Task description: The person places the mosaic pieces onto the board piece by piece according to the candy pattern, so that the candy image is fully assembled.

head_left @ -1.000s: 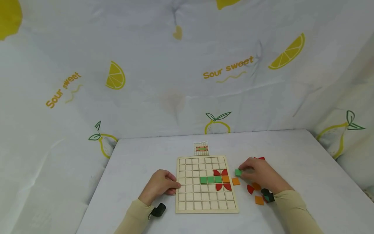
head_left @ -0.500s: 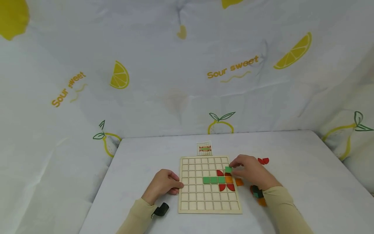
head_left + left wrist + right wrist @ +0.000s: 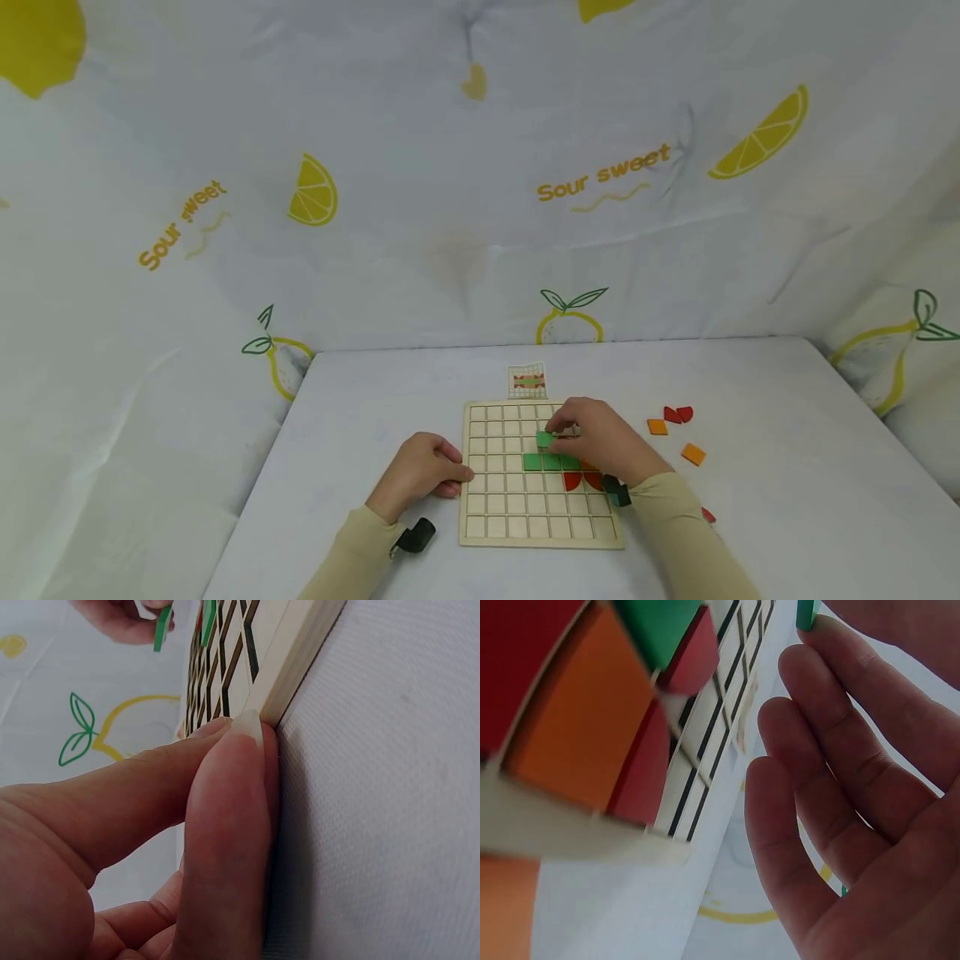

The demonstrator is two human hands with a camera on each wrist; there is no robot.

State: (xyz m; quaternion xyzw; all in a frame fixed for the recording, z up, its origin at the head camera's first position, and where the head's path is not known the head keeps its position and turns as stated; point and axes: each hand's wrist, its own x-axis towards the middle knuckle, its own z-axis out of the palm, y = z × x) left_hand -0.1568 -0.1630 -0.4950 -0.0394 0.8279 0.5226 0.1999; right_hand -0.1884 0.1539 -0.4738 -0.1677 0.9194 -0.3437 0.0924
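Note:
A pale wooden grid board (image 3: 497, 504) lies on the table. My left hand (image 3: 420, 471) pinches its left edge between thumb and index finger, seen close in the left wrist view. Over the board, my right hand (image 3: 600, 437) holds a green square tile (image 3: 545, 439) between thumb and index finger, tilted and above the cells. Its other fingers (image 3: 776, 795) are stretched loosely beside the board in the right wrist view. Below the held tile, a row of green tiles (image 3: 551, 462) fills cells, with red quarter-round pieces (image 3: 572, 481) and an orange tile (image 3: 585, 712) at the right, partly hidden by my hand.
A small pattern card (image 3: 528, 381) lies behind the board. To the right are loose orange tiles (image 3: 693, 454), a pair of red pieces (image 3: 678, 414) and another red piece (image 3: 708, 515) beside the right sleeve. A lemon-print cloth (image 3: 375, 275) hangs behind the table.
My right hand has carried the green tile leftward, from beside the board to over its cells. Loose pieces at the right have come into sight. My left hand stays at the board's edge.

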